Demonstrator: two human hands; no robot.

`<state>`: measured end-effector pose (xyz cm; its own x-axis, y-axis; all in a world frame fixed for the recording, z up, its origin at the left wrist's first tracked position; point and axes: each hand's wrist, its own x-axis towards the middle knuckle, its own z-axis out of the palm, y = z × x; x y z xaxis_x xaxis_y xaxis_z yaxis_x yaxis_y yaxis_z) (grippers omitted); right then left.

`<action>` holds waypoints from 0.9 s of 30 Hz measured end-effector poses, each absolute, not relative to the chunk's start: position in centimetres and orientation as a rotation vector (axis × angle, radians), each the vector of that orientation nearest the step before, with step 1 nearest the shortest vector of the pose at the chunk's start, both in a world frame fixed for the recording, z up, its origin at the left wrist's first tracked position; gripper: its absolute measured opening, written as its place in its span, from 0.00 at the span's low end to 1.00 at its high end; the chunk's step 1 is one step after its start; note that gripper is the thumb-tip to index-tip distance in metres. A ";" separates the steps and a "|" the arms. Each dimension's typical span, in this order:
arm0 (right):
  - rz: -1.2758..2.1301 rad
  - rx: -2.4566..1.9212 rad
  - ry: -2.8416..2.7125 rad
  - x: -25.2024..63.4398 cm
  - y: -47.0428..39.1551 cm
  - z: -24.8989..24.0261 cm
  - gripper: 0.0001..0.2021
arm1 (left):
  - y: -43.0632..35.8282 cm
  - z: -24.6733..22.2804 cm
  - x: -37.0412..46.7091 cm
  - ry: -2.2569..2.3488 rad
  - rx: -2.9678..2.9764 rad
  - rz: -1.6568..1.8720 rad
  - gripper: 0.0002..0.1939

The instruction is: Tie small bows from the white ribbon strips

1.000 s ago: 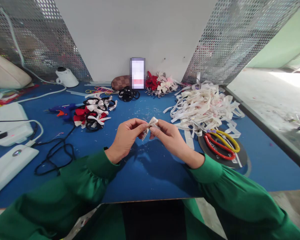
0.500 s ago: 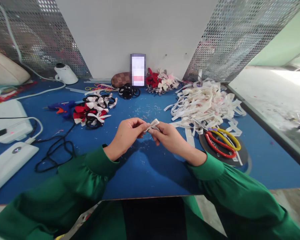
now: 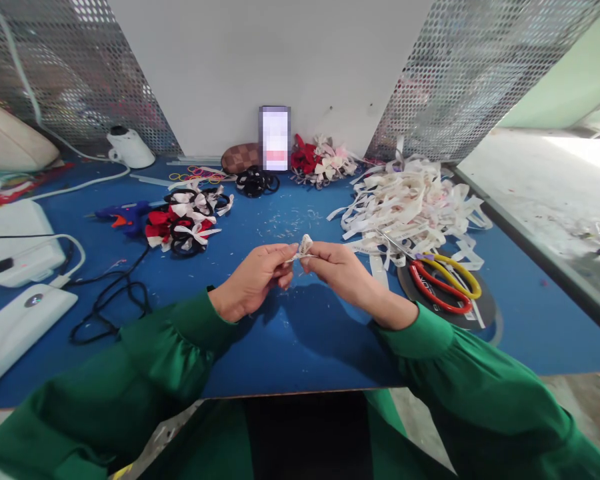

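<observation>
Between my two hands, over the middle of the blue table, is a short white ribbon (image 3: 305, 245) with dark print, looped upward. My left hand (image 3: 257, 277) pinches its left end between thumb and forefinger. Opposite it, my right hand (image 3: 337, 268) grips the other end the same way, and the fingertips almost meet. Part of the ribbon is hidden by the fingers. To the right lies a heap of loose white ribbons (image 3: 410, 200). Scissors (image 3: 443, 283) with red and yellow handles rest on a dark round disc (image 3: 480, 310) below that heap.
Finished-looking bows on black hair ties (image 3: 187, 223) lie at left beside a blue glue gun (image 3: 125, 215). A phone (image 3: 275, 139) stands at the back wall, with more red and white bows (image 3: 323, 161) beside it. A white power bank (image 3: 25, 307) and black cable (image 3: 105, 313) lie left.
The ribbon's loop now stands more upright between my fingertips, where before it slanted to the right. Both hands have shifted slightly while keeping their pinch.
</observation>
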<state>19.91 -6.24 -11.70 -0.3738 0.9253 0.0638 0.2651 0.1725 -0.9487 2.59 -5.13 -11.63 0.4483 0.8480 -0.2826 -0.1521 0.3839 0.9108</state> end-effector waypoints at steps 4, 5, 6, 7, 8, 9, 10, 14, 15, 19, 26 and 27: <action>0.740 -1.243 -2.046 20.0 -6.5 -11.5 0.09 | -4.8 -11.6 2.5 0.778 0.608 0.606 0.23; 0.707 -1.272 -2.062 20.0 -6.5 -11.6 0.09 | -4.7 -11.7 2.5 0.774 0.607 0.598 0.24; 0.727 -1.282 -2.056 20.0 -6.4 -11.7 0.09 | -4.6 -11.8 2.4 0.780 0.646 0.607 0.23; 0.784 -1.278 -2.026 20.1 -6.3 -11.9 0.09 | -4.6 -11.8 2.3 0.800 0.718 0.632 0.23; 0.860 -1.262 -1.984 20.1 -6.2 -12.1 0.10 | -4.5 -11.9 2.3 0.834 0.810 0.667 0.22; 0.937 -1.230 -1.939 20.1 -6.1 -12.3 0.10 | -4.5 -12.0 2.2 0.876 0.909 0.708 0.21; 0.998 -1.191 -1.902 20.1 -6.0 -12.4 0.10 | -4.5 -12.1 2.1 0.923 1.006 0.748 0.20; 0.957 -1.180 -1.944 19.9 -6.1 -12.7 0.10 | -4.6 -12.3 2.1 1.051 1.276 0.786 0.18; 0.888 -1.236 -1.984 19.8 -6.3 -12.7 0.10 | -4.7 -12.4 2.1 1.074 1.322 0.798 0.17; 0.561 -1.454 -2.152 19.4 -6.8 -12.7 0.13 | -5.0 -12.4 2.5 1.211 1.423 0.962 0.11; -0.038 -1.244 -2.553 18.7 -7.9 -13.0 0.12 | -5.6 -12.5 3.4 1.171 1.090 1.022 0.15; -0.087 -1.212 -2.591 18.6 -8.0 -13.1 0.12 | -5.6 -12.6 3.4 1.164 1.043 0.999 0.15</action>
